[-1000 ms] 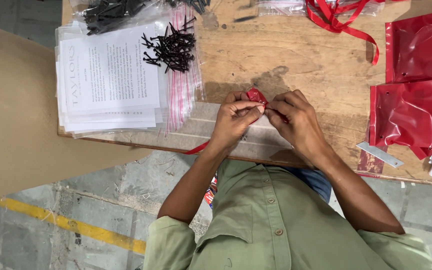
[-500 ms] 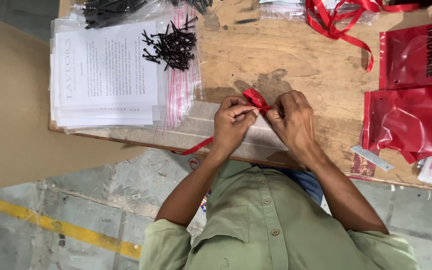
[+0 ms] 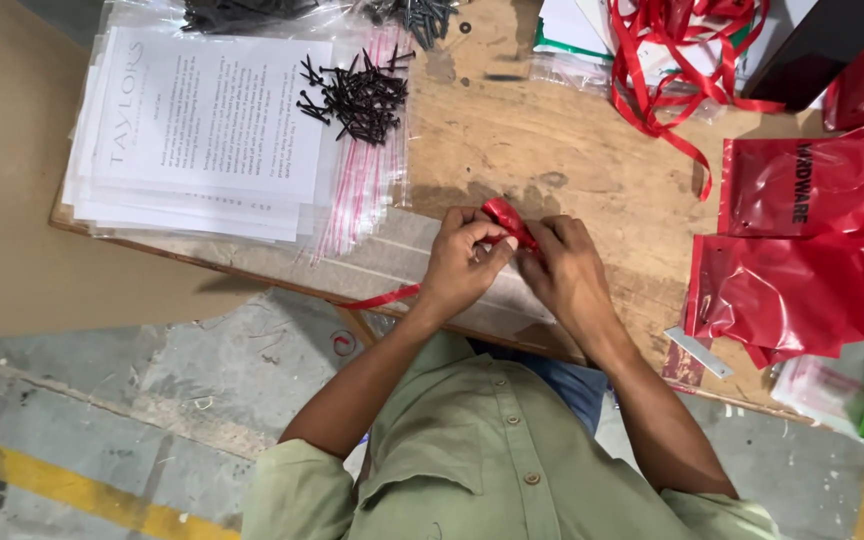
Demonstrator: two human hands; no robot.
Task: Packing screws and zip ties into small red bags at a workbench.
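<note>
Hands shifted little; left hand (image 3: 462,262), right hand (image 3: 564,268) pinch red ribbon (image 3: 508,220) (near table edge (image 3: 252,272)).

Both forearms reach forward, elbows bent; left hand (image 3: 460,262) and right hand (image 3: 567,270) meet, fingers curled, fingertips pinched together.

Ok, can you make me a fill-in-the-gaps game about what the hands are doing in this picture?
1. Both hands, the left hand and the right hand, pinch a small ribbon coloured ____.
2. The loose black screws lie on a stack of clear ____ bags.
3. The wooden table carries red plastic bags on the person's ____ side.

Missing words: red; zip; right
</note>
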